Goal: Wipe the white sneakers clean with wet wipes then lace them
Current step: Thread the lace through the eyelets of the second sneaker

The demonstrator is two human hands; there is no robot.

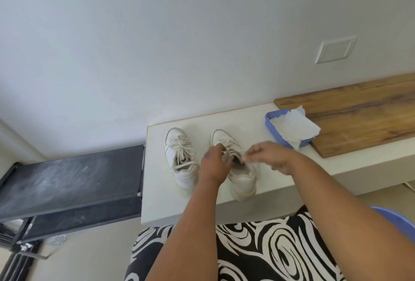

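Observation:
Two white sneakers stand side by side on the white counter (170, 202), toes toward the wall. The left sneaker (179, 157) is laced, its bow loose on top. Both my hands are over the right sneaker (241, 177). My left hand (213, 161) pinches a lace end at its eyelets. On the other side, my right hand (269, 155) is blurred and pinches the other lace end. A blue tub of wet wipes (289, 129) stands at the back right, with a white wipe draped over its rim.
A wooden board (359, 112) lies on the counter behind the tub. A dark dusty shelf (71, 182) sits lower at the left. My black-and-white patterned lap (258, 247) is below the counter edge. A white wall plate (334, 50) is on the wall.

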